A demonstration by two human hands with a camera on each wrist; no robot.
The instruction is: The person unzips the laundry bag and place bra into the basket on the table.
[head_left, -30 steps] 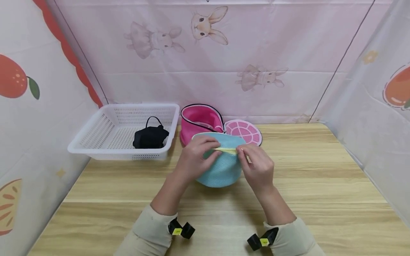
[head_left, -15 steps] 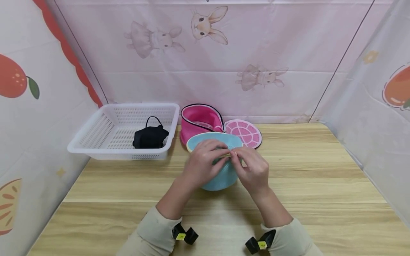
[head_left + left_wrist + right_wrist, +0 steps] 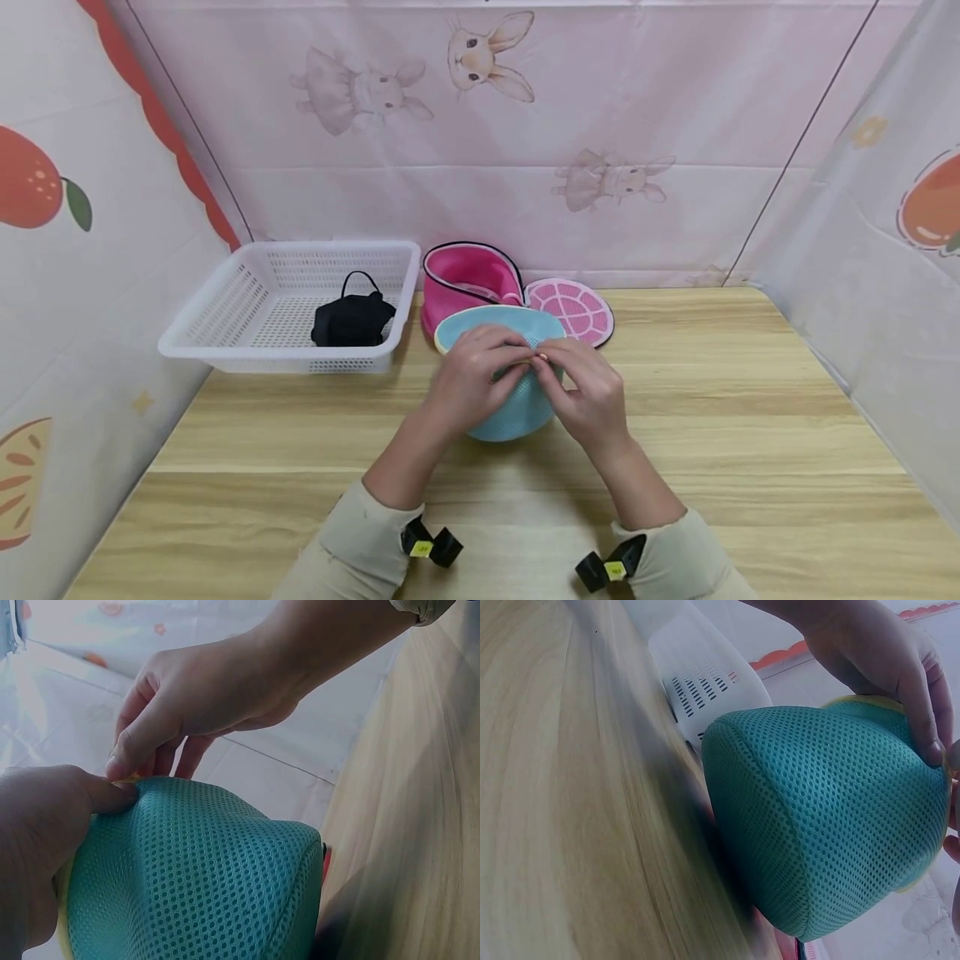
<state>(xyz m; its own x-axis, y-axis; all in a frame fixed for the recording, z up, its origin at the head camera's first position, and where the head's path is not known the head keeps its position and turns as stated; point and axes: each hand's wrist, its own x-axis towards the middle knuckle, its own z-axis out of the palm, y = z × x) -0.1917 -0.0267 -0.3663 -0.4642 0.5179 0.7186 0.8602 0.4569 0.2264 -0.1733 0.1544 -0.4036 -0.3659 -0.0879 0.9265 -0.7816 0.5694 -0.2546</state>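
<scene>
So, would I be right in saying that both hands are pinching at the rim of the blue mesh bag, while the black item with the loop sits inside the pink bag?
Not quite: the head view shows the black item inside the white basket. The left hand and right hand are indeed pinching at the blue mesh bag's rim.

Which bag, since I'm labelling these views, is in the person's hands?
The blue mesh bag: the left hand and right hand pinch its yellow trim. The pink bag stands open behind it, untouched.
</scene>
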